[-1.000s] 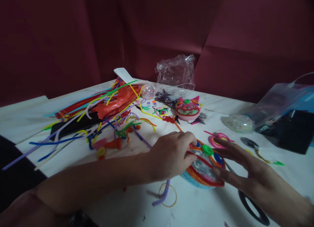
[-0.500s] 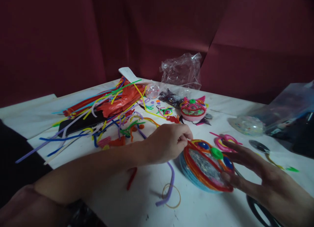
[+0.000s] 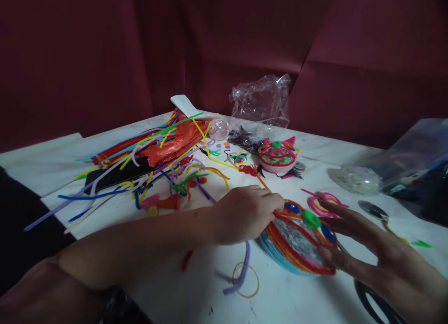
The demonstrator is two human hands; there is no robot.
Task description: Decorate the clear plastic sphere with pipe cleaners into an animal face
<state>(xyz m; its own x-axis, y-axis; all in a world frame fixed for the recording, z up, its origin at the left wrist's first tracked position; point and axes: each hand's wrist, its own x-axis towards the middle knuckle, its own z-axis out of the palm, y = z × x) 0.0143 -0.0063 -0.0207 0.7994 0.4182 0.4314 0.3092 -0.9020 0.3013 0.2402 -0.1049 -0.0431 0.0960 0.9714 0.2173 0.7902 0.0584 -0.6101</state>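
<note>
A round craft piece (image 3: 297,240) with a light blue side, orange and red rim strands, a silvery middle, blue buttons and a green button lies on the white table. At its upper left edge, my left hand (image 3: 247,214) is closed in a pinch; an orange strand (image 3: 263,181) sticks up behind the fingers. What the fingertips grip is partly hidden. My right hand (image 3: 378,254) rests at the piece's right edge, thumb and fingers spread around it. Under that hand, black-handled scissors (image 3: 373,305) show in part.
Colourful fuzzy sticks (image 3: 105,174) and a red bag (image 3: 175,144) lie at the left. A pink cat-eared piece (image 3: 277,157) and a crumpled clear bag (image 3: 261,100) stand behind. A purple stick (image 3: 241,277) and rubber band (image 3: 258,286) lie in front.
My left hand has moved slightly right and down over the craft piece's edge. An orange strand now shows above its fingers. My right hand keeps its place on the piece.
</note>
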